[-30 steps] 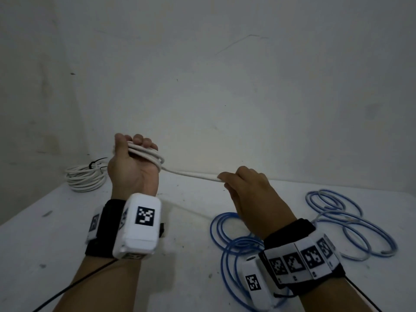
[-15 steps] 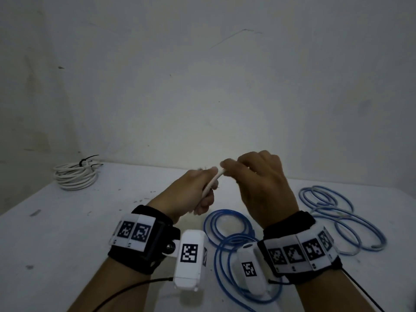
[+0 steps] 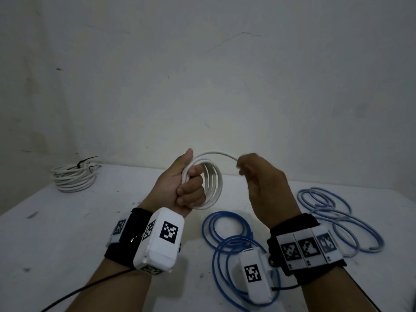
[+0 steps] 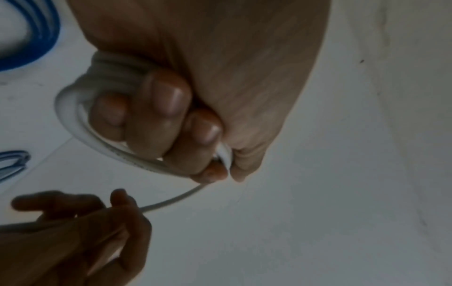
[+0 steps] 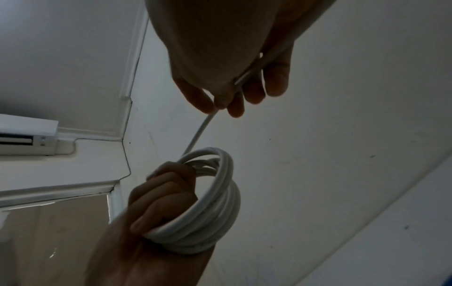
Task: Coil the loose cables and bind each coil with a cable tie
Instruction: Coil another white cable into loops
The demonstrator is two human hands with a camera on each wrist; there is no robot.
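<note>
My left hand grips a white cable coil of several loops, held upright above the table. One strand arcs from the top of the coil to my right hand, which pinches the white cable between thumb and fingers. A loose blue cable lies in loops on the white table under my wrists. A second, paler blue cable sprawls at the right.
A finished white coil bound with a black cable tie lies at the table's back left by the wall. A black lead runs from my left wrist camera. An air conditioner hangs high on the wall.
My left hand rolled thumb-up so the coil now faces me, and my right hand drew apart to the right, laying a new arc of white cable over the coil.
</note>
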